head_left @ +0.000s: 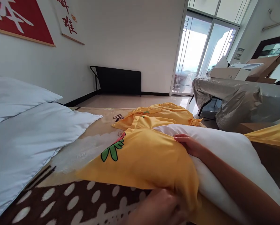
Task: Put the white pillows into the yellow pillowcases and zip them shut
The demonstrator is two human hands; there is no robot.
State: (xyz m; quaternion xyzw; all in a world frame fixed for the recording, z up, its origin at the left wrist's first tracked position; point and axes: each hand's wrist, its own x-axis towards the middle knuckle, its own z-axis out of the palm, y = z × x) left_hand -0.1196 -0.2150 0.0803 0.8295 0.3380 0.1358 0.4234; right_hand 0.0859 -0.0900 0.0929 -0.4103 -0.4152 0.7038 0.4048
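A yellow pillowcase (140,156) with a green leaf print is partly drawn over a white pillow (231,147). The pillow's bare end sticks out of the opening to the right. At the far edge of that opening, my right hand (189,144) grips the cloth, fingers closed at its rim and resting against the pillow. Close to me, my left hand (160,206) is a blurred fist on the near edge of the pillowcase. Behind lies another piece of yellow fabric (163,109), crumpled.
Two white pillows (43,131) lie overlapped at the left. Beneath everything spreads a brown and beige patterned blanket (102,200). More yellow cloth (271,134) hangs at the right. Beyond stand a plastic-covered table (233,90) with boxes and a black folded panel (118,81) against the wall.
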